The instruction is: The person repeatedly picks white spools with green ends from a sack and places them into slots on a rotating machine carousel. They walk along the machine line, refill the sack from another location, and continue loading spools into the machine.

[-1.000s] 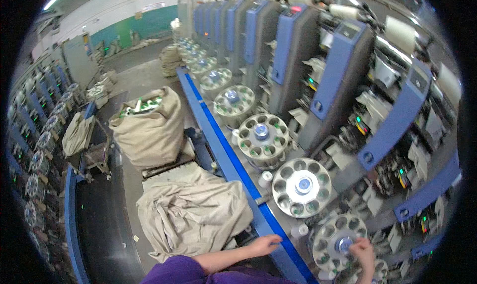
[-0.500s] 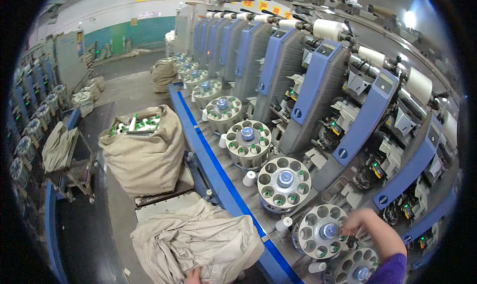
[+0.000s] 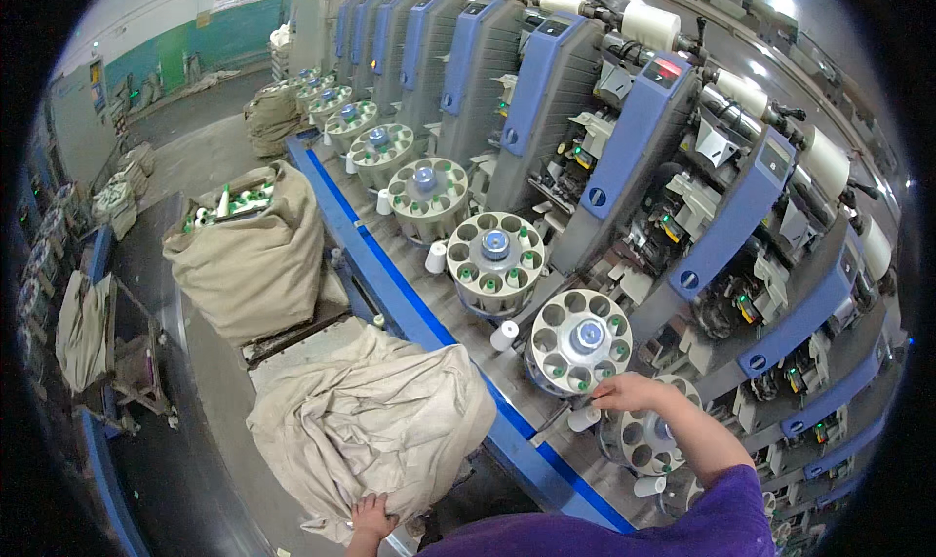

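Observation:
My left hand (image 3: 371, 516) lies on the near edge of a crumpled beige cloth (image 3: 366, 430), its fingers spread over the fabric. My right hand (image 3: 629, 393) reaches out to the right with thumb and fingers pinched together. Its fingertips are at the near rim of a round bobbin magazine (image 3: 581, 342), just above a white yarn cone (image 3: 584, 418). Whatever lies in the pinch is too small to make out. Several pockets of this magazine hold green-tipped bobbins. Under my right forearm is another round magazine (image 3: 643, 432), partly hidden by it.
Blue-grey winding machines (image 3: 639, 133) run in a row along the right, each with a magazine in front. A blue rail (image 3: 409, 313) separates them from my side. A beige sack (image 3: 249, 264) full of green-and-white bobbins stands ahead of the cloth. A cart (image 3: 132, 362) stands at left.
My right hand has moved from over a magazine to the rim of the one beyond it. My view has shifted right along the machines. The left hand still rests on the cloth, now more visible.

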The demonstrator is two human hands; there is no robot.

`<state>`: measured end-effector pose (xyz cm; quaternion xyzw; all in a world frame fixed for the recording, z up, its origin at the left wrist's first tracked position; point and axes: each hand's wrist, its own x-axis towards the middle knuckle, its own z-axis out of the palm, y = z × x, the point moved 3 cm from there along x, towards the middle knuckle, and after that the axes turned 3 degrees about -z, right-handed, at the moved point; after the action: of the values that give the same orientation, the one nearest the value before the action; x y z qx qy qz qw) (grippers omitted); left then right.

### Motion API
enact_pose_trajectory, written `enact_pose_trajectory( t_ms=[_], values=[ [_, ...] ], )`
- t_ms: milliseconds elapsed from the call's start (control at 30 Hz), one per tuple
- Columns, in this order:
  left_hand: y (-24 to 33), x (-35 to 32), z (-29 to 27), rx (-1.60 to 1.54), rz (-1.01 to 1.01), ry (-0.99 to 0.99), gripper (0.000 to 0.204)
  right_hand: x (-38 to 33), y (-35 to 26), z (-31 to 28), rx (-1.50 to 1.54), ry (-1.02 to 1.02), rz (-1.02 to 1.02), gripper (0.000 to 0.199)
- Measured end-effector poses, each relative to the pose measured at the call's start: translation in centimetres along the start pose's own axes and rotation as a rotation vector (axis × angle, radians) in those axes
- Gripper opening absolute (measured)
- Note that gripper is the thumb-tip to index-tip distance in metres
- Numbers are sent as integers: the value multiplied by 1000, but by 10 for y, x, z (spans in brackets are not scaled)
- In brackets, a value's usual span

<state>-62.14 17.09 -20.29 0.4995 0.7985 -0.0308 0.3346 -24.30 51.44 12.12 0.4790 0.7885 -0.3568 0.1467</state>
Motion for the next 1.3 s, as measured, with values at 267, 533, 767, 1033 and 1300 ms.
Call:
enact_pose_trajectory(
  t_ms=[267, 533, 767, 1033, 1300],
  values=[
    [-4, 78, -60, 12, -129, -1, 62, 125, 41, -66, 114, 546, -81, 55],
    [47, 140, -165, -351, 36, 538, 36, 345, 30, -190, -231, 946, -39, 65],
    [116, 235, -286, -798, 17, 351, 38, 410, 45, -223, -326, 888, 387, 72],
    [305, 380, -440, -542, 1019, 462, 18, 449, 67, -245, -255, 791, 677, 87],
    [562, 437, -503, -50, 1401, 742, 53, 463, 85, -248, -208, 834, 665, 79]
  ],
)
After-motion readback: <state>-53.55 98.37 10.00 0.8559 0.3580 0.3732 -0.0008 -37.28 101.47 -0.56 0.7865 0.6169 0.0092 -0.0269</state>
